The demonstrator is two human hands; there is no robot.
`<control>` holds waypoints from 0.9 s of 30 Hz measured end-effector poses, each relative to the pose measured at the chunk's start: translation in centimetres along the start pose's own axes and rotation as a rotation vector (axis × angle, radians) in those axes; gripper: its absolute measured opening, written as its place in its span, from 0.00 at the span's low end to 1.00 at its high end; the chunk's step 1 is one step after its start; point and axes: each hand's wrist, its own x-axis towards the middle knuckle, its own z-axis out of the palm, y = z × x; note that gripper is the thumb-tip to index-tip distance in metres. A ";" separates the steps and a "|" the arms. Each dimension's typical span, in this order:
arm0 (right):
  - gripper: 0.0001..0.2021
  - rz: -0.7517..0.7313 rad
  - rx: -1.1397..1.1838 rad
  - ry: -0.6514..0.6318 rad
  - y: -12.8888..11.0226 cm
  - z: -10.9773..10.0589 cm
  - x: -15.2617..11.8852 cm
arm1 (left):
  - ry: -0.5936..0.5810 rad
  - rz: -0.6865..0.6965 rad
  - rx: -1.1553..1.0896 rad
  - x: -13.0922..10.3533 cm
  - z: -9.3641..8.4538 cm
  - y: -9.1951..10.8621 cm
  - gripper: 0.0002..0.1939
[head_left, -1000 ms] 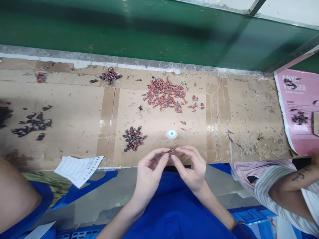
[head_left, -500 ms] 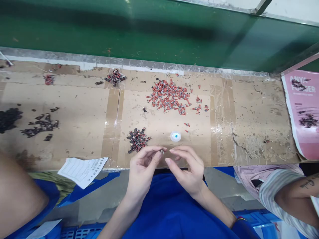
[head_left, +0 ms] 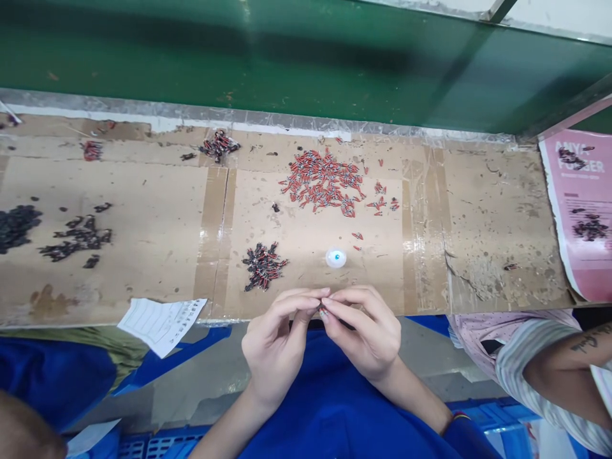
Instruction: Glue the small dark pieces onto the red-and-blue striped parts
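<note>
My left hand (head_left: 277, 341) and my right hand (head_left: 366, 328) meet at the table's near edge, fingertips pinched together around a tiny part (head_left: 322, 308) that the fingers mostly cover. Only a dark and reddish bit of it shows. Just beyond my left hand lies a pile of black-and-red parts (head_left: 264, 266). A small round white dish (head_left: 336, 257) with a blue spot sits beyond my right hand. Farther back spreads a larger heap of red parts (head_left: 322, 182), with a few loose ones to its right.
Black parts (head_left: 79, 239) lie on the cardboard-covered table (head_left: 157, 223) at left. A paper slip (head_left: 162, 325) overhangs the near edge. A pink sheet (head_left: 581, 255) lies at right. People's arms show at both sides; a green panel (head_left: 287, 64) stands behind.
My hands have come together, and the fingertips of my right hand now touch the part beside those of my left. The neighbouring person's arm at left has moved back from the table.
</note>
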 end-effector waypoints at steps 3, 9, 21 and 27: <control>0.12 0.045 0.041 0.002 -0.2 -0.1 0.1 | -0.009 0.052 0.068 -0.1 0.0 0.0 0.09; 0.09 0.402 0.216 -0.039 -0.3 -0.2 0.3 | -0.007 0.109 0.211 0.1 -0.2 0.4 0.10; 0.05 0.617 0.442 -0.038 -0.3 -0.4 0.4 | -0.052 0.217 0.342 0.0 -0.1 0.9 0.09; 0.03 0.620 0.449 -0.034 0.0 -0.1 0.3 | -0.051 0.197 0.303 -0.1 0.2 0.7 0.09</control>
